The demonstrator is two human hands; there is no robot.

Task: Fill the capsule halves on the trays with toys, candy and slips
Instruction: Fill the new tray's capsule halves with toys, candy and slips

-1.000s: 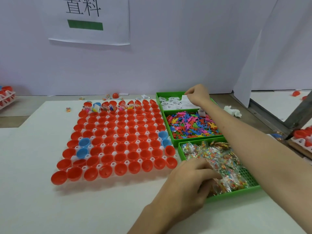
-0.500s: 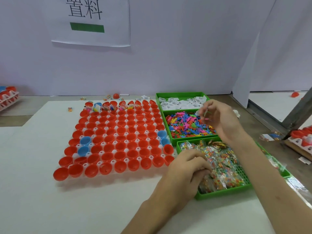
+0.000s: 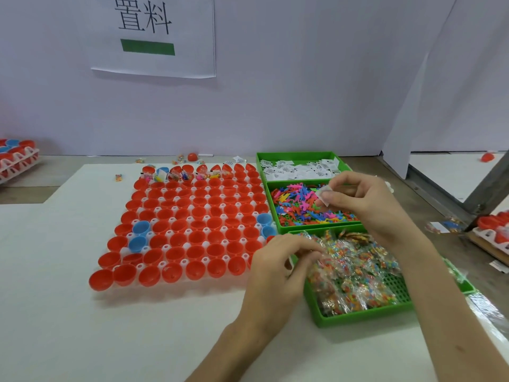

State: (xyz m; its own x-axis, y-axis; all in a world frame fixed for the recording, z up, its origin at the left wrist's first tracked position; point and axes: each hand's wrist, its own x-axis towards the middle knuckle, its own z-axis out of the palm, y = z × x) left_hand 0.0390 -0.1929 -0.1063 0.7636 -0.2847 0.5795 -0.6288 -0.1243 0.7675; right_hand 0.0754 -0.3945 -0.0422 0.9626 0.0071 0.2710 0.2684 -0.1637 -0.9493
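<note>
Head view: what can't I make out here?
Head view only:
- Print on the slip pinched by the right hand: too small, blurred.
- Whether the left hand grips a candy packet: its own knuckles hide the fingertips.
- The capsule rack at right: cut off by the frame edge.

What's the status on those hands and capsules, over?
Right hand pinches paper slip over toy bin. Left hand curled on candy packets, grip unclear. Capsule halves: back row partly filled, rest empty. Nothing blocking them.
</note>
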